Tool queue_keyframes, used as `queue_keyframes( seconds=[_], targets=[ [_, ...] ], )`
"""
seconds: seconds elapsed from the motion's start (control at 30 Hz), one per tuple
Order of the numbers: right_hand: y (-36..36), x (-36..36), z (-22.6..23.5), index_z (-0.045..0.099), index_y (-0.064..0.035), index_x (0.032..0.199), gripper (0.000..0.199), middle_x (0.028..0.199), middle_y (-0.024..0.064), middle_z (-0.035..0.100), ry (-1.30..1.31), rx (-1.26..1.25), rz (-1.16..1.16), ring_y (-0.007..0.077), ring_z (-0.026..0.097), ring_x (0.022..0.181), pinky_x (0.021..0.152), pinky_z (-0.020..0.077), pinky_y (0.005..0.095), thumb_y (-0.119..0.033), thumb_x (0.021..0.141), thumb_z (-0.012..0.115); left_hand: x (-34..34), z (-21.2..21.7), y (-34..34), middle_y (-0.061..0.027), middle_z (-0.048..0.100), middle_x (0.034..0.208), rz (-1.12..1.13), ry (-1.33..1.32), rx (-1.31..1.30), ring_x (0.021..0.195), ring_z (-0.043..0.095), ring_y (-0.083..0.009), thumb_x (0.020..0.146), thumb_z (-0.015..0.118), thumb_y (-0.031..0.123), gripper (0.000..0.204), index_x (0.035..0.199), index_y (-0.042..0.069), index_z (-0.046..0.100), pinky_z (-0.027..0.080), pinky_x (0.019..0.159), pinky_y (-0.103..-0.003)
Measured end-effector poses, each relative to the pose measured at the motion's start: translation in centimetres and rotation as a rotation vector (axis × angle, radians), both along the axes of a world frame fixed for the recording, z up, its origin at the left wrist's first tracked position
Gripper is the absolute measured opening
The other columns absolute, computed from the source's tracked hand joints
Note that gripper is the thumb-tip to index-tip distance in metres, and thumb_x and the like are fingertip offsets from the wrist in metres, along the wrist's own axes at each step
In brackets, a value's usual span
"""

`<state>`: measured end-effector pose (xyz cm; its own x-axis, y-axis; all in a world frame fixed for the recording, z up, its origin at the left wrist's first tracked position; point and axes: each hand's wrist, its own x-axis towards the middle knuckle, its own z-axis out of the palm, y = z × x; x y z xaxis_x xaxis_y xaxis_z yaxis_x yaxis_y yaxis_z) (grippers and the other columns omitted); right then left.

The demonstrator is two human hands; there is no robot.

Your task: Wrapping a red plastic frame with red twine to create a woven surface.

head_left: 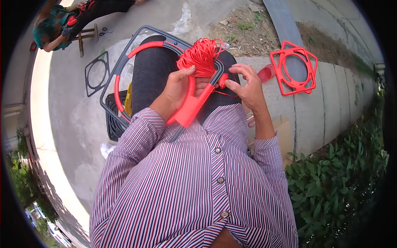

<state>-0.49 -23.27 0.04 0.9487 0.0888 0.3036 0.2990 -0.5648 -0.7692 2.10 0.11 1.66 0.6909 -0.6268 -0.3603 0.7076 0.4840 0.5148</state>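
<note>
A dark grey square frame (111, 89) with an inner ring lies across my lap, its near corner by my belly. Red cord is wound tightly round stretches of the ring, and a flat red woven patch (186, 110) spans the near corner. My left hand (177, 86) grips the wrapped part, its fingers showing through the gap behind. Above it rests a loose hank of red cord (200, 56) against the frame. My right hand (249, 89) curls at the frame's right corner, thumb on a small red cord bundle (222, 80); its fingertips are partly hidden.
Two red frames (292, 68) lie stacked on the paving at right, near a red item (266, 73). Another dark frame (97, 73) and a black crate (115, 118) are at left. A person (53, 31) sits far left beside scissors (106, 30). Shrubs (331, 186) edge the right.
</note>
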Motion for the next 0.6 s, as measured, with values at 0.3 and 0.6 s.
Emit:
queue_keyframes(
  seconds=[0.3,0.6],
  targets=[
    [-0.7,-3.4,0.4,0.054,0.0013,0.105,0.037,0.121,0.0204,0.054,0.118,1.240,-0.045,0.0318,0.056,0.107,0.101,0.0400,0.0396,-0.015,0.071,0.059,0.1,-1.7,0.3,-0.0192,0.061,0.117,0.100,-0.012,0.081,0.105,0.062,-0.0281,0.089,0.053,0.032,0.051,0.124,-0.004,0.050,0.049,0.095,-0.038],
    [-15.7,-11.0,1.5,0.055,-0.0062,0.100,0.016,0.071,0.0024,0.045,0.022,1.504,-0.342,0.0122,0.042,0.060,0.060,0.0434,0.0307,-0.021,0.094,0.050,0.4,-1.0,0.5,-0.0225,0.066,0.092,-0.034,0.166,0.149,0.078,0.068,-0.0287,0.087,0.058,0.020,0.032,0.105,-0.007,0.058,0.058,0.071,-0.038]
  ],
)
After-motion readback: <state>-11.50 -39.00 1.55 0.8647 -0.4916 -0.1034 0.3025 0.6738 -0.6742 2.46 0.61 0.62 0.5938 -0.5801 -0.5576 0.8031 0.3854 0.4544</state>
